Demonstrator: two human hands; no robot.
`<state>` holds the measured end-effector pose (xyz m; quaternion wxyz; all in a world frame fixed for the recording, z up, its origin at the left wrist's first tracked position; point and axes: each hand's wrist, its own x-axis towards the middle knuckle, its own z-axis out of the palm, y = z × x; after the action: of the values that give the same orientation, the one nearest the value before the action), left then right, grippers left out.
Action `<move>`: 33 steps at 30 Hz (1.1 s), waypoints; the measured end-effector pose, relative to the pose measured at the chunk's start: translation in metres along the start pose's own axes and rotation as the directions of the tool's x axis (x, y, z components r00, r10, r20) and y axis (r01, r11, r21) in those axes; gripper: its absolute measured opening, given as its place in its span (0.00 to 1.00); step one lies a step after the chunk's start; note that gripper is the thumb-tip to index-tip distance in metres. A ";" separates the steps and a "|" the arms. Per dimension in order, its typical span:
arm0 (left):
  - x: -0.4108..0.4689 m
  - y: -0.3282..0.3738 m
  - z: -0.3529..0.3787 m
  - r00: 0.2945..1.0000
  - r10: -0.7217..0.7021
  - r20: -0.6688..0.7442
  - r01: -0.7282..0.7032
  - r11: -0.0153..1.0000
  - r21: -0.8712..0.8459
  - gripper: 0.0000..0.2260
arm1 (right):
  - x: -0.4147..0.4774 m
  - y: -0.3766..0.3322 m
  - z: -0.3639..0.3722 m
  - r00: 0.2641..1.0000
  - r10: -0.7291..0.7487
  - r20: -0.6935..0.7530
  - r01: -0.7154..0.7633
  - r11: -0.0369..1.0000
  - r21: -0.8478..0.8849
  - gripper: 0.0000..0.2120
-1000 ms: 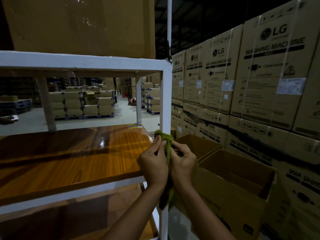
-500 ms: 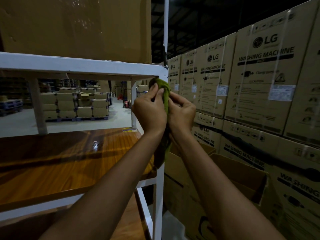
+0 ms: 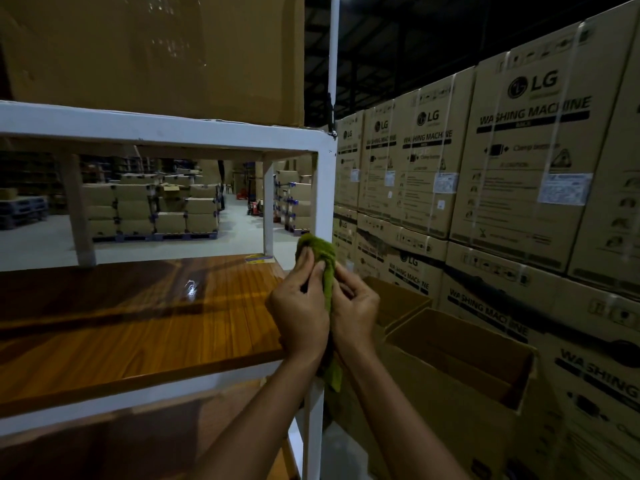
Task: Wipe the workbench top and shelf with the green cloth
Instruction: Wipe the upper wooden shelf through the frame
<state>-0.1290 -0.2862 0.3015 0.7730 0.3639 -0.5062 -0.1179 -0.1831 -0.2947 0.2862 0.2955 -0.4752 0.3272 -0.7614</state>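
Dim warehouse: washing-machine cartons stand stacked just beside the wooden surface, which shows a gloss, though whether it has been wiped cannot be told. The left hand and right hand, fingers curled, both pinch the green cloth against the white corner post at the surface's right end. Judged progress: the frame is being cleaned; the upper shelf, carrying a large carton, is probably not yet done.

Bare left hand and right hand on slim bare forearms, uncovered right down to the near edge.
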 end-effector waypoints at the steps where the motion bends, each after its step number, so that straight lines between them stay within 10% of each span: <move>1: -0.007 -0.004 -0.003 1.000 -0.023 0.005 0.023 1.000 0.002 0.13 | -0.006 0.005 -0.003 1.000 0.002 0.000 -0.002 1.000 -0.012 0.15; 15: -0.042 -0.021 -0.022 0.962 -0.268 0.044 0.266 0.963 0.049 0.12 | -0.042 0.030 -0.019 0.998 0.010 -0.064 -0.021 0.983 -0.183 0.16; 33: 0.079 0.065 0.027 0.998 -0.061 -0.029 0.058 0.994 -0.090 0.14 | 0.069 -0.065 0.031 0.981 -0.183 -0.059 0.172 0.973 -0.152 0.12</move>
<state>-0.1281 -0.2953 0.4068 0.7925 0.3455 -0.4772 -0.1577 -0.1895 -0.3141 0.3839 0.1787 -0.4947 0.3489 -0.7756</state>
